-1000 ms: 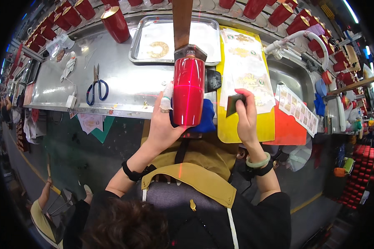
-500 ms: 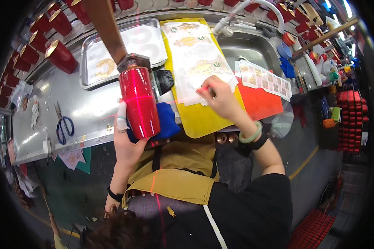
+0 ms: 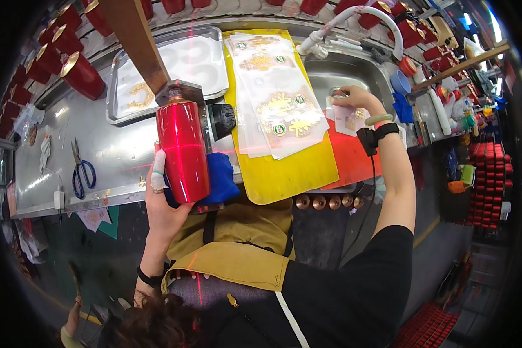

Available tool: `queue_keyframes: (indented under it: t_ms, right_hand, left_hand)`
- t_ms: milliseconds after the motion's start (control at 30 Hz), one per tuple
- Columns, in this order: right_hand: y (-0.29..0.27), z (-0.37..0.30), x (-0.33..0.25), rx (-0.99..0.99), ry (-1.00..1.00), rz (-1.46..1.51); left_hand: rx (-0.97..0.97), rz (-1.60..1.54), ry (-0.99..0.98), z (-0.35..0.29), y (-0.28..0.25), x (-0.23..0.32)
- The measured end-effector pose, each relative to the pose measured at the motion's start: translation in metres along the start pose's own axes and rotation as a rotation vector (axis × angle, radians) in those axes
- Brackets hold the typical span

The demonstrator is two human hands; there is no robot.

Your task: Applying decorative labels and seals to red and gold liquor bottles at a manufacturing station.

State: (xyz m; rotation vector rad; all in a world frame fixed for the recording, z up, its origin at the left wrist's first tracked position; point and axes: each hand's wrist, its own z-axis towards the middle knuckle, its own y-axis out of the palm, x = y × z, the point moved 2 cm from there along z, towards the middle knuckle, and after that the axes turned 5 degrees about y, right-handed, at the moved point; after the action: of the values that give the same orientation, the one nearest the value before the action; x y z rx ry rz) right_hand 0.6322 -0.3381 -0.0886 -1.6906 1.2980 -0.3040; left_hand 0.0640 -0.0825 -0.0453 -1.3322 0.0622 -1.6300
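A shiny red metal cylinder [image 3: 182, 153] lies in front of me, its far end on a fixture at the end of a wooden bar [image 3: 134, 46]. My left hand [image 3: 167, 206] grips its near end from the left, a white wrap around one digit. A blue cloth [image 3: 219, 177] lies under and beside the cylinder. My right hand [image 3: 359, 100] reaches over the sink's near edge, fingertips pinched at the left end of a white sheet of small printed decals [image 3: 351, 122]. That sheet lies over an orange-red board [image 3: 354, 156]; the hand partly covers it.
Sheets with gold and green decals [image 3: 284, 119] lie on a yellow board [image 3: 290, 180]. Behind stand a metal tray [image 3: 217, 93] with white paper, a steel sink [image 3: 359, 69] and a white faucet [image 3: 316, 45]. Scissors [image 3: 82, 174] and several red cylinders [image 3: 82, 76] are at left.
My right hand has moved right and away from the gold-decal sheets to the small-decal sheet by the sink. My left hand stays on the red cylinder.
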Motion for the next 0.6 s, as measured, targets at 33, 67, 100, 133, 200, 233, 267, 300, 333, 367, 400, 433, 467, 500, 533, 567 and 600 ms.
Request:
queue_keyframes:
  t_ms: [33,67,100,133,200,233,267,300,333,367,400,433,467,500,533,567,600]
  right_hand:
    - [-0.002,0.009,-0.001,-0.077,-0.003,-0.042]
    - [-0.005,0.017,-0.002,-0.113,0.008,-0.090]
    - [-0.008,0.025,-0.003,-0.074,-0.020,-0.136]
    - [-0.010,0.032,-0.005,-0.035,-0.054,-0.183]
    - [-0.005,0.046,-0.011,0.033,-0.091,-0.176]
    - [0.000,0.053,-0.016,0.135,-0.136,-0.143]
    - [0.007,0.058,-0.020,0.245,-0.159,-0.119]
    - [0.017,0.064,-0.024,0.256,-0.151,-0.117]
    - [0.025,0.069,-0.027,0.299,-0.151,-0.133]
    - [0.035,0.075,-0.029,0.189,-0.034,-0.154]
    - [0.041,0.077,-0.032,0.195,-0.017,-0.262]
    - [0.042,0.076,-0.038,0.234,-0.017,-0.363]
    - [0.042,0.073,-0.044,0.217,0.025,-0.468]
    - [0.036,0.065,-0.053,0.336,0.014,-0.468]
    - [0.028,0.052,-0.066,0.479,-0.078,-0.398]
    - [0.018,0.036,-0.081,0.588,-0.102,-0.349]
    - [0.010,0.017,-0.100,0.707,-0.115,-0.299]
  left_hand:
    - [0.000,0.005,-0.001,0.000,0.000,0.001]
    - [-0.001,0.009,-0.002,0.001,-0.001,0.001]
    - [0.006,-0.005,-0.008,0.001,-0.001,0.001]
    - [0.014,-0.019,-0.015,0.002,-0.001,0.002]
    - [0.018,-0.030,-0.018,0.003,-0.001,0.003]
    - [0.014,-0.024,-0.016,0.004,-0.001,0.003]
    - [0.022,-0.023,-0.014,0.004,-0.002,0.003]
    - [0.030,-0.010,0.011,0.005,-0.003,0.003]
    - [0.022,0.017,0.004,0.006,-0.003,0.003]
    - [0.030,-0.012,0.007,0.007,-0.003,0.002]
    - [0.042,-0.052,-0.005,0.007,-0.003,0.000]
    - [0.038,-0.081,-0.035,0.007,-0.003,-0.001]
    - [0.029,-0.113,-0.066,0.006,-0.003,-0.003]
    - [0.014,-0.143,-0.097,0.006,-0.002,-0.004]
    - [0.004,-0.162,-0.111,0.005,-0.002,-0.005]
    - [-0.013,-0.176,-0.123,0.005,-0.001,-0.006]
    - [-0.017,-0.194,-0.125,0.005,0.000,-0.006]
